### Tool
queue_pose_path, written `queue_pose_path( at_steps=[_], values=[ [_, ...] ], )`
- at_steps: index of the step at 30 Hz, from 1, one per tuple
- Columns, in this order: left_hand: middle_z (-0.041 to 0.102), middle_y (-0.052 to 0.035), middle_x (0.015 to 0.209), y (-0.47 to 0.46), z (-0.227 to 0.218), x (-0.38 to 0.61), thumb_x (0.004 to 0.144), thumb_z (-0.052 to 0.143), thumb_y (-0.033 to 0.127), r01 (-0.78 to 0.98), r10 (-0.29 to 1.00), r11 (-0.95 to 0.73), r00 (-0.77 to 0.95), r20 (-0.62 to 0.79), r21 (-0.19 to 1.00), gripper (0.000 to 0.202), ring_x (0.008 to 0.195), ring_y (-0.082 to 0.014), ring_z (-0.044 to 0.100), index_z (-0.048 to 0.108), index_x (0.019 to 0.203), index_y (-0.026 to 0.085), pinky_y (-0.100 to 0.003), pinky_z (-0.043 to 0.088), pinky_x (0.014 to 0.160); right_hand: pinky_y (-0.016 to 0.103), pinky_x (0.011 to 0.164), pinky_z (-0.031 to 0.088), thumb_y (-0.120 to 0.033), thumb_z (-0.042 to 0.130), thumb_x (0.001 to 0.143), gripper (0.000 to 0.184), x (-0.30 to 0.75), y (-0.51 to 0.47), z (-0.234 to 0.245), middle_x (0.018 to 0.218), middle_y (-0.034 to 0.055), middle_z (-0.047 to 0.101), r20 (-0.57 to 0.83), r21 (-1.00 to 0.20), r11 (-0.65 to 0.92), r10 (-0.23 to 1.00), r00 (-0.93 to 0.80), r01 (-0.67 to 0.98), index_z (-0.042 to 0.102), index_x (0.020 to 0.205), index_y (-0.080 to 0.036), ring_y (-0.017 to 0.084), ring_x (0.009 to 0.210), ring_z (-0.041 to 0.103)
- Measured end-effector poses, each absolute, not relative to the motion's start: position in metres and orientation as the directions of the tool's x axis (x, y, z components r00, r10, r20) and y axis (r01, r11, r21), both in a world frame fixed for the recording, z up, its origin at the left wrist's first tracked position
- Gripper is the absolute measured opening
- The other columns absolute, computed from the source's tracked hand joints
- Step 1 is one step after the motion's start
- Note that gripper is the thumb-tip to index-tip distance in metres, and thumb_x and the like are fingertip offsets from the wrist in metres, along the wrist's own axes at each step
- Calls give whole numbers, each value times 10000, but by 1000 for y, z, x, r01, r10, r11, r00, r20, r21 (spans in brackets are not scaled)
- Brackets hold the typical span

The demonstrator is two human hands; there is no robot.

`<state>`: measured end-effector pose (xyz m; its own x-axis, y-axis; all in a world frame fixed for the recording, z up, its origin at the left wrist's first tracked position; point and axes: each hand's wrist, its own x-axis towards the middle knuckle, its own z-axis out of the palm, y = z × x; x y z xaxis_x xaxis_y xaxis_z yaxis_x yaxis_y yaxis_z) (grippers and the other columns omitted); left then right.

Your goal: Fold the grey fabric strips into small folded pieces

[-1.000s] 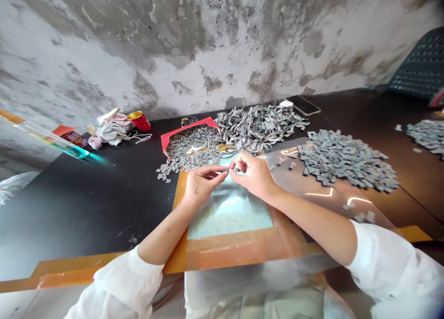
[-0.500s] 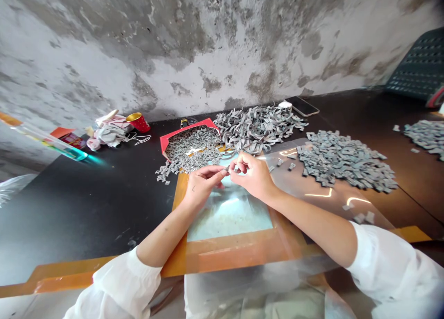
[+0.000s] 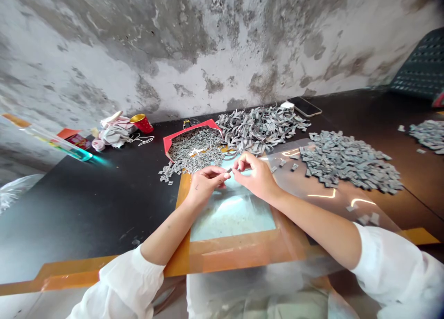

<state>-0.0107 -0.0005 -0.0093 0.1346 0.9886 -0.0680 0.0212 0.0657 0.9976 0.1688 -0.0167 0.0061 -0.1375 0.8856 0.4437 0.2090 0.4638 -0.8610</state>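
Note:
My left hand (image 3: 205, 184) and my right hand (image 3: 257, 176) meet over a pale sheet (image 3: 236, 219) taped to the table. Between their fingertips is a small grey strip (image 3: 229, 170), pinched from both sides; its details are too small to make out. Just beyond the left hand, a red open box (image 3: 167, 144) lies with small grey square pieces (image 3: 199, 145) spilling from it. Behind the right hand is a heap of longer grey strips (image 3: 260, 127). Further right lies a pile of short grey pieces (image 3: 350, 161).
A clear plastic sheet (image 3: 293, 189) covers part of the table, with a few loose pieces on it. At the back are a phone (image 3: 307, 107), a red cup (image 3: 141, 122) and crumpled cloth (image 3: 115, 133). A clear tube (image 3: 52, 138) stands out at left. Another grey pile (image 3: 428, 134) lies far right.
The hands stay together over the pale sheet, with small finger movements; the strip shows a little more between the fingertips. The whole view has shifted slightly.

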Motion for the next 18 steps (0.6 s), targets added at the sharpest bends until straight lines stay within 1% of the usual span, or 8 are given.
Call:
queue_pose_path(
  at_steps=[1,3,6,8,11,14,16,18],
  values=[
    [650,4,611,-1,-9,-11,562,853,418,25,989,60,132,-63,998,367,469,-87,563,706,763,148,-224,498,492,281,739,483,-215,619,780,172,169,-16,5,841,6,608,436,-873,458,887,-153,166,448,787,-216,133,757,578],
    [652,0,613,-1,-9,-11,573,846,421,47,990,40,132,-46,998,360,473,-88,556,709,763,148,-226,498,492,299,790,508,-243,640,782,181,170,-14,3,902,15,609,415,-898,434,890,-187,74,484,871,-218,140,815,600],
    [656,-6,622,-2,-8,-11,605,829,407,84,988,-7,156,-6,996,331,485,-96,560,711,778,151,-230,497,496,304,781,525,-284,667,786,187,170,-11,0,858,8,611,372,-925,380,905,-208,0,516,872,-214,143,801,620],
    [651,-5,615,-4,-7,-11,642,806,388,120,984,-54,174,33,991,304,491,-105,573,711,818,158,-226,490,497,294,744,526,-278,685,773,188,170,-9,-2,822,2,618,345,-937,349,920,-184,-12,530,854,-209,141,771,626],
    [661,-13,661,-9,-5,-11,710,746,355,239,976,-158,188,114,958,246,510,-115,598,698,866,172,-216,473,491,286,717,523,-243,709,743,207,170,-6,-4,798,-4,636,311,-949,315,936,-164,-3,544,862,-207,141,751,636],
    [672,-16,745,-13,-1,-9,731,689,297,363,959,-265,192,206,893,156,502,-95,575,670,829,178,-200,441,476,293,727,525,-224,705,738,196,169,-7,-5,797,-3,648,306,-949,316,930,-205,17,562,871,-209,143,746,642],
    [659,-1,737,-16,2,-8,716,665,249,424,950,-309,190,250,851,101,480,-74,525,650,786,178,-190,410,469,294,733,523,-222,694,744,177,167,-8,-5,802,-3,644,322,-941,337,919,-229,28,564,864,-211,142,745,638],
    [647,11,713,-17,5,-6,698,651,216,465,947,-319,181,265,826,71,471,-65,487,639,756,177,-187,387,467,287,719,514,-229,692,746,178,166,-11,-3,797,-5,632,339,-932,359,911,-235,44,553,856,-211,138,736,625]
  ],
)
